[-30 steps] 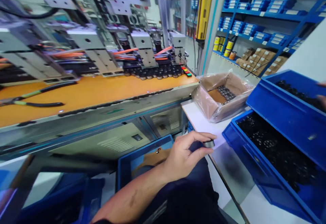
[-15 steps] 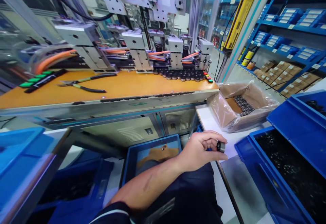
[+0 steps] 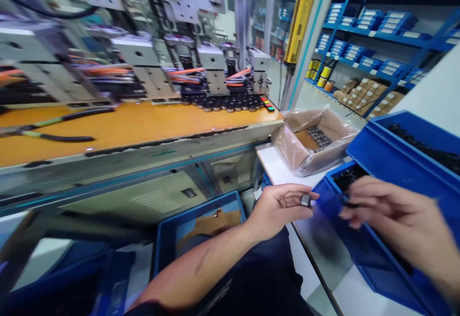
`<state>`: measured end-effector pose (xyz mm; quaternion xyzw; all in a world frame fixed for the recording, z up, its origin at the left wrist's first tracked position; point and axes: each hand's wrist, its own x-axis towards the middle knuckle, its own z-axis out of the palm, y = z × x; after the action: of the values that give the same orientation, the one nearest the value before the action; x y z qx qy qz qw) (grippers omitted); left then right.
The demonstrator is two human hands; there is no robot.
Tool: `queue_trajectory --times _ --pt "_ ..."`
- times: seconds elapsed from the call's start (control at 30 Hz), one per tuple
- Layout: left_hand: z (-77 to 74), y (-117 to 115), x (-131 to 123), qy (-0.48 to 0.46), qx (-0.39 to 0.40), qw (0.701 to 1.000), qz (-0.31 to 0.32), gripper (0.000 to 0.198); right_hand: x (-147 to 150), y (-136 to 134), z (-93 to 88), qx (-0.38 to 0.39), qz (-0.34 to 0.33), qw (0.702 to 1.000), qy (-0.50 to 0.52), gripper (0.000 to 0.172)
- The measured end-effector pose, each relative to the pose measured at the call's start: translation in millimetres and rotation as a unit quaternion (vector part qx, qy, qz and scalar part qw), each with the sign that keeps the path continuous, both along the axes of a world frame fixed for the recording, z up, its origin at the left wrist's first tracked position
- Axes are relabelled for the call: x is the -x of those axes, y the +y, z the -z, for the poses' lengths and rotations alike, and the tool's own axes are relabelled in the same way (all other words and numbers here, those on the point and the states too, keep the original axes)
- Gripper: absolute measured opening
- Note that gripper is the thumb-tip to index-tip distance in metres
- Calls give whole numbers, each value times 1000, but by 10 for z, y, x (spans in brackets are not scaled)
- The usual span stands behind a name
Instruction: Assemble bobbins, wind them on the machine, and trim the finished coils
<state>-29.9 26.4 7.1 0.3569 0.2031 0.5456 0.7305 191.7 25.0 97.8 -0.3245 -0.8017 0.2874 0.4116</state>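
My left hand [image 3: 275, 209] pinches a small metal cylinder [image 3: 305, 200] between thumb and fingertips, above the white tabletop. My right hand [image 3: 398, 220], smeared by motion, is over the lower blue bin [image 3: 328, 201] on the right. Its fingers are closed on a small black part [image 3: 347, 202], whose exact shape is too blurred to make out. The two hands are apart, with the cylinder and the black part facing each other.
A plastic-lined carton [image 3: 305, 158] with metal parts stands beyond my hands. An upper blue bin [image 3: 406, 162] holds black parts. Pliers [image 3: 61, 137] and a row of black-topped cylinders [image 3: 230, 105] lie on the orange bench [image 3: 161, 124]. A blue tray [image 3: 165, 229] sits low.
My right hand has come into view at the right, holding a small black part. The cylinder in my left hand is turned differently. The view has swung right.
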Motion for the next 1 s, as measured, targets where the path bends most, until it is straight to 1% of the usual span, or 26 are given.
queue_trajectory --times 0.03,0.1,0.13,0.17,0.23,0.3,0.33,0.43,0.5,0.57,0.7,0.77,0.8,0.87,0.93,1.0 --pt "-6 -19 -26 4 -1 1000 -5 39 148 -39 87 73 -33 996 36 15" --pt "-10 -51 -57 14 -10 1000 -20 34 379 -82 252 147 -71 979 119 15" --pt "-9 -62 -66 19 -17 999 -29 34 449 -87 321 158 -71 974 146 15" --pt "-7 -70 -73 25 -23 999 -38 34 488 -84 377 154 -61 974 154 16" --pt "-2 -82 -85 34 -26 998 -48 34 491 -64 443 101 -29 986 132 19" --pt "2 -92 -96 35 -19 998 -43 35 439 -41 458 -5 -8 997 83 21" --pt "5 -99 -100 31 -15 999 -39 35 407 -32 451 -65 -3 996 54 22" --pt "16 -124 -98 18 -3 999 -29 36 327 -26 397 -219 13 975 -35 25" --pt "26 -143 -83 12 5 1000 -14 36 300 -36 355 -269 13 960 -82 26" --pt "32 -161 -67 4 17 1000 8 36 297 -52 328 -270 -2 958 -97 23" --pt "26 -201 -66 -1 26 999 45 38 335 -88 354 -212 -27 976 -39 17" --pt "15 -226 -76 -5 14 999 50 38 350 -97 384 -209 -28 977 -23 18" --pt "7 -240 -78 -6 3 999 42 38 353 -99 394 -219 -30 975 -26 20" --pt "-13 -265 -67 6 -28 1000 2 36 353 -95 400 -243 -44 968 -41 26" --pt "-38 -285 -35 45 -61 996 -50 36 351 -89 394 -257 -63 962 -59 33" --pt "-65 -299 5 85 -87 989 -89 37 355 -86 397 -275 -63 957 -69 38"
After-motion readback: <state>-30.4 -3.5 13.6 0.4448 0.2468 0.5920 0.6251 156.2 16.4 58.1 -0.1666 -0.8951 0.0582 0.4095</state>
